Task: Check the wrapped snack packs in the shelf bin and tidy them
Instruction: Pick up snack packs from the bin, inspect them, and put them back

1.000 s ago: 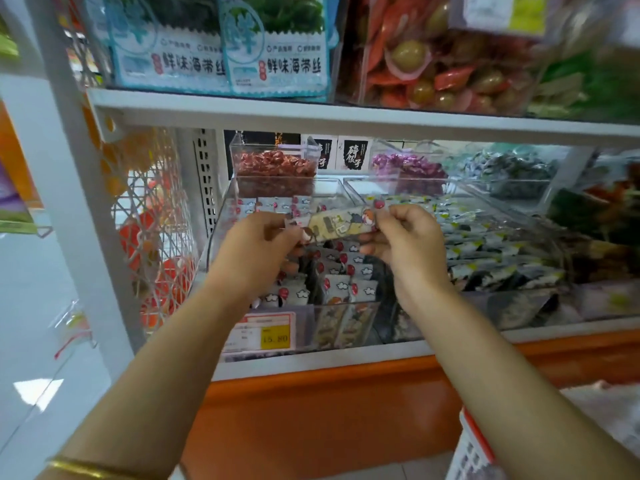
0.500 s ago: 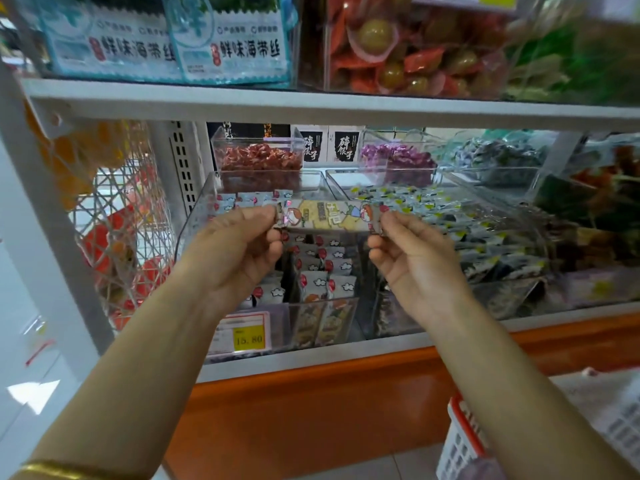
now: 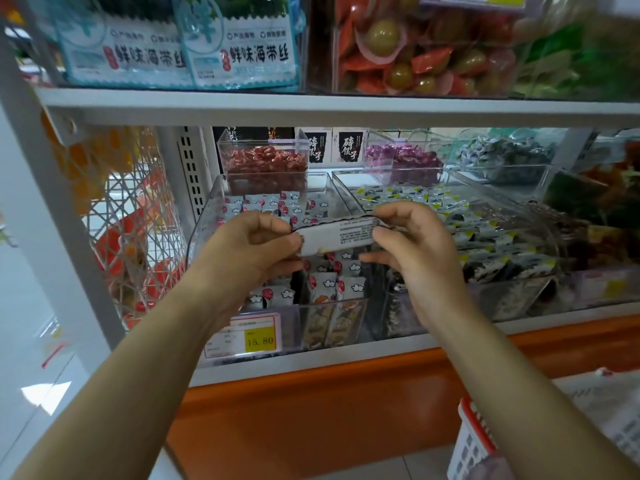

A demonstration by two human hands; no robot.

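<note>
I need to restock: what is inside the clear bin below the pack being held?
White snack packs with red-and-cloud prints lie in the clear bin. The held pack, left hand and right hand cover its middle, hiding that part.

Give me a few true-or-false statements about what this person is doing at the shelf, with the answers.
1. Both hands hold one snack pack, the left hand at one end and the right hand at the other. True.
2. The yellow price tag reads 25.80. False: it reads 15.80.
3. The pack's white side with small print faces the camera. True.
4. The snack pack lies inside the shelf bin. False: it is held up in both hands, over the bin.
</note>
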